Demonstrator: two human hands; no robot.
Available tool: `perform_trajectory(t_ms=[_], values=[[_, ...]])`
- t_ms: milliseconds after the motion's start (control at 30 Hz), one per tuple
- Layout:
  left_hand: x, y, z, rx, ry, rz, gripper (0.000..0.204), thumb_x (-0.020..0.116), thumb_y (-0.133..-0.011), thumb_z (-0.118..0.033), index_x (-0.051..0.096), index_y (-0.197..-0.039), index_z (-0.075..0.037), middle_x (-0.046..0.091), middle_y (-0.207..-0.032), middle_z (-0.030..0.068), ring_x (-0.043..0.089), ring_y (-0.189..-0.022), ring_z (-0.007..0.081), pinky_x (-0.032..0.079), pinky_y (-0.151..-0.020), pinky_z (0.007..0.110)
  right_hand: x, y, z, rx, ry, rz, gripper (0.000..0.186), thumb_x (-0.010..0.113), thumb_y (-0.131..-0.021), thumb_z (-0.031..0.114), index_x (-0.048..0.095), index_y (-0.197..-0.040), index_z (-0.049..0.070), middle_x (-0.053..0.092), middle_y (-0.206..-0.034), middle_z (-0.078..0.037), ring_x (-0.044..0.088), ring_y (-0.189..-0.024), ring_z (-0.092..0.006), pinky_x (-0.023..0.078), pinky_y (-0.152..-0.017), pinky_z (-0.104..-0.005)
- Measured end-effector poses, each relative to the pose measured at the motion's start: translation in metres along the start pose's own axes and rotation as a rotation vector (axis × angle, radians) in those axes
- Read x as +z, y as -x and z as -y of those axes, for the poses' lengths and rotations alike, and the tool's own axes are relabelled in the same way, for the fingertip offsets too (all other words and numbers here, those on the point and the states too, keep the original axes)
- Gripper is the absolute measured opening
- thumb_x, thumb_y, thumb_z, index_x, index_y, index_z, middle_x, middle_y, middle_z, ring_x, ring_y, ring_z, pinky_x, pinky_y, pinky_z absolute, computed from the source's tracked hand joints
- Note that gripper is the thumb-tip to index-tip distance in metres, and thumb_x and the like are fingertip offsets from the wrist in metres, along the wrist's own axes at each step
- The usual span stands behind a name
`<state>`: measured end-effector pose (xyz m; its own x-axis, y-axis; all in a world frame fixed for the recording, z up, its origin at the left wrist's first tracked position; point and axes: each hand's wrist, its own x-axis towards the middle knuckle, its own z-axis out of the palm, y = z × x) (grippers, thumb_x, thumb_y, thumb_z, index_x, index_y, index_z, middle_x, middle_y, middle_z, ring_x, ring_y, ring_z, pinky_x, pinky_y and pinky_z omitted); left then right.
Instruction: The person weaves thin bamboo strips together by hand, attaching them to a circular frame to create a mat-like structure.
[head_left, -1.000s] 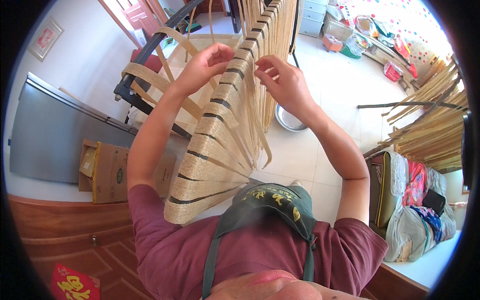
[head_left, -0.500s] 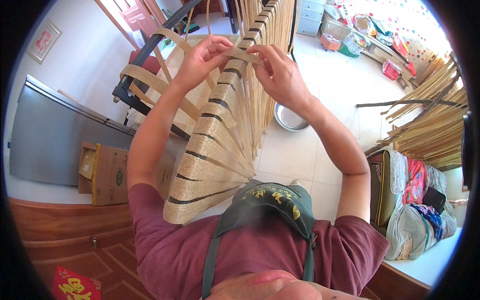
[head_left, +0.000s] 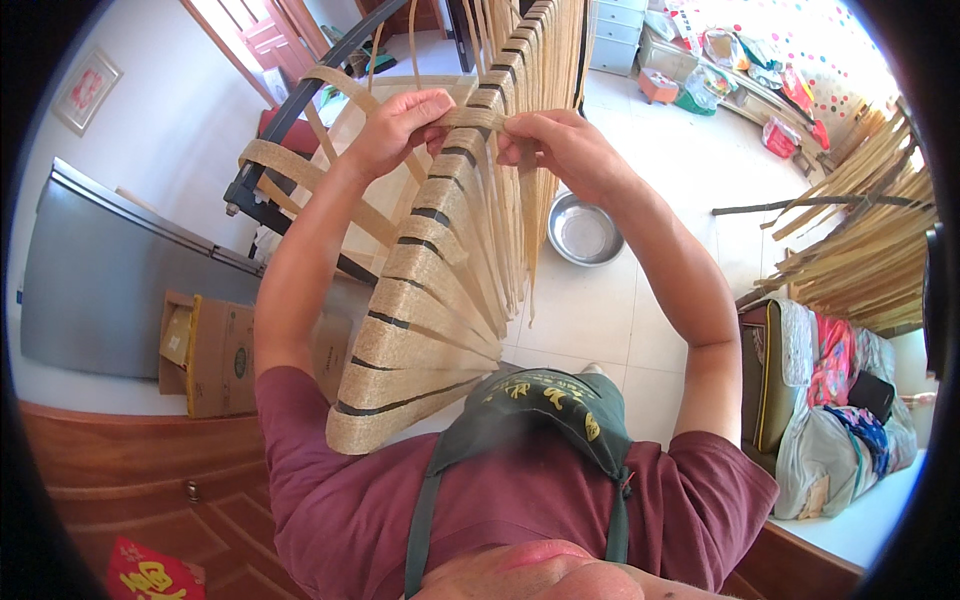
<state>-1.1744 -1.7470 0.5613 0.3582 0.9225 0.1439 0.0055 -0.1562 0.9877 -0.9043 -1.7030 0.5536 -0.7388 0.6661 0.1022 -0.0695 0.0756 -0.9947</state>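
Note:
A long black frame bar, wrapped in rows of tan woven strips (head_left: 400, 330), runs from near my chest to the top of the view, with black showing between the wraps. My left hand (head_left: 405, 130) is left of the bar, its fingers closed on a flat tan strip (head_left: 472, 117) that crosses the bar's top. My right hand (head_left: 560, 150) is on the bar's right side, pinching the same strip, with a length dangling below it. Loose strips (head_left: 355, 215) loop between the bar and a black side rail (head_left: 292, 105) at the left.
A metal basin (head_left: 585, 230) sits on the tiled floor right of the frame. Cardboard boxes (head_left: 225, 350) stand at lower left. Hanging tan strips (head_left: 850, 270) on a branch and a bundle of bedding (head_left: 835, 460) are at the right. Bags (head_left: 710, 85) lie along the back wall.
A strip has come across the bar between my hands and now lies lower on it. My right hand has shifted slightly down and right since half a second ago, both closing on the strip.

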Motion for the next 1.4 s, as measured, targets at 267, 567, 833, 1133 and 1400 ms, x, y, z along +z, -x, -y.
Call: perform_trajectory(t_ms=[267, 567, 833, 1133, 1400], values=[[0.011, 0.001, 0.014, -0.021, -0.12, -0.177, 0.027, 0.058, -0.105, -0.027, 0.063, -0.117, -0.003, 0.064, -0.103, -0.0002, 0.061, -0.1, 0.0097, 0.05, -0.093, 0.028, -0.001, 0.004, -0.02, -0.108, 0.256, -0.152, 0.035, 0.061, -0.102, 0.03, 0.07, -0.111, -0.003, 0.074, -0.099, -0.011, 0.071, -0.096, -0.0204, 0.056, -0.092, -0.0365], [0.019, -0.016, 0.023, 0.132, -0.245, -0.12, 0.05, 0.077, -0.091, -0.012, 0.051, -0.133, -0.004, 0.064, -0.119, 0.0041, 0.062, -0.115, 0.0153, 0.049, -0.102, 0.03, 0.012, -0.008, -0.025, -0.42, 0.618, -0.343, 0.045, 0.073, -0.088, 0.015, 0.052, -0.123, -0.003, 0.071, -0.104, -0.02, 0.071, -0.099, -0.0332, 0.057, -0.088, -0.0399], [0.002, -0.013, 0.002, 0.298, -0.346, -0.18, 0.027, 0.069, -0.097, -0.009, 0.06, -0.123, -0.005, 0.063, -0.11, -0.0003, 0.061, -0.093, 0.0062, 0.05, -0.081, 0.023, 0.005, -0.002, 0.005, -0.65, 0.833, -0.384, 0.033, 0.069, -0.092, 0.015, 0.061, -0.12, 0.001, 0.065, -0.085, -0.014, 0.068, -0.079, -0.0303, 0.055, -0.074, -0.0396], [0.001, -0.019, -0.021, 0.168, -0.294, -0.074, 0.016, 0.063, -0.102, -0.018, 0.064, -0.112, -0.006, 0.063, -0.101, -0.001, 0.058, -0.093, 0.0081, 0.047, -0.086, 0.025, -0.014, -0.016, 0.02, -0.151, 0.175, -0.137, 0.03, 0.061, -0.104, 0.024, 0.071, -0.11, -0.003, 0.074, -0.095, -0.008, 0.069, -0.087, -0.0135, 0.053, -0.083, -0.0284], [-0.005, -0.019, -0.01, 0.025, -0.024, -0.024, 0.016, 0.06, -0.102, -0.018, 0.056, -0.114, -0.009, 0.06, -0.1, -0.0016, 0.058, -0.094, 0.0086, 0.046, -0.088, 0.024, -0.016, -0.02, 0.005, -0.019, 0.036, -0.034, 0.032, 0.055, -0.106, 0.026, 0.072, -0.103, 0.0, 0.074, -0.088, -0.007, 0.068, -0.083, -0.013, 0.049, -0.077, -0.0271]])
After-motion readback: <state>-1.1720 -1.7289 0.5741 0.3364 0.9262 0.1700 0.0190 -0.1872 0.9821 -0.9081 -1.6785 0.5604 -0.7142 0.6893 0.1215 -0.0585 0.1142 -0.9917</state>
